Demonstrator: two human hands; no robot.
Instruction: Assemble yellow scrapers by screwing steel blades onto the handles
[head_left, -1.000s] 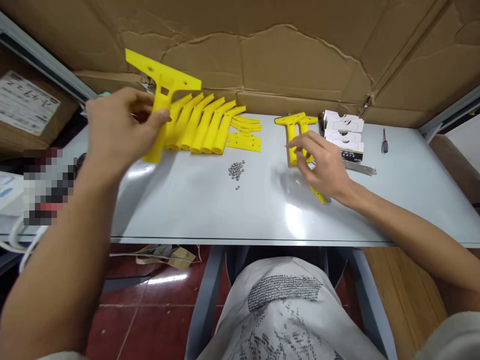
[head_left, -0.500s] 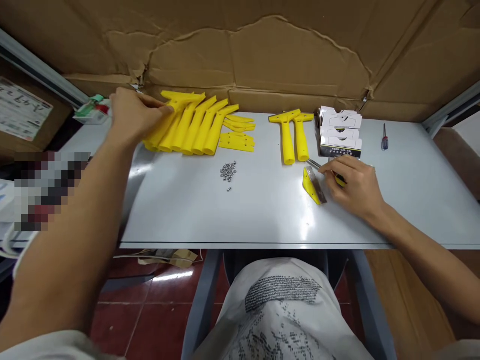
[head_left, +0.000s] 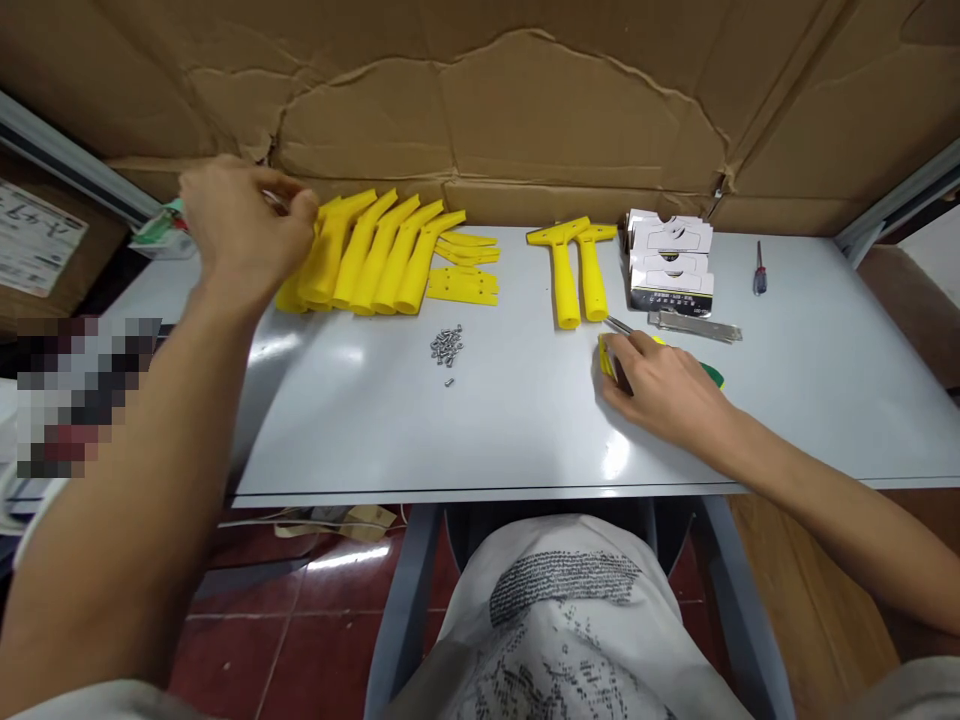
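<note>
My left hand [head_left: 247,220] hovers at the left end of a row of yellow plastic scraper handles [head_left: 367,260], its thumb and fingers curved with a gap between them. I see nothing held there. My right hand [head_left: 664,390] has its thumb and fingertips around a small yellow plate [head_left: 604,355] with a metal blade, mostly covered by the fingers. Beneath that hand lies a screwdriver with a thin metal shaft [head_left: 619,326] and a yellow-green grip [head_left: 711,376]. Two yellow T-shaped scraper handles [head_left: 568,285] lie just beyond it.
Small screws [head_left: 448,346] form a pile mid-table. Yellow flat plates [head_left: 463,286] lie beside the handle row. White and black blade cards [head_left: 670,265] stand behind a clear blade case [head_left: 696,327]. A second screwdriver [head_left: 760,270] is at the right. Cardboard [head_left: 570,120] walls the back.
My left hand has drawn back leftward from the top handle of the row. My right hand has moved left onto the bladed yellow plate, uncovering the blade case and the screwdriver's grip.
</note>
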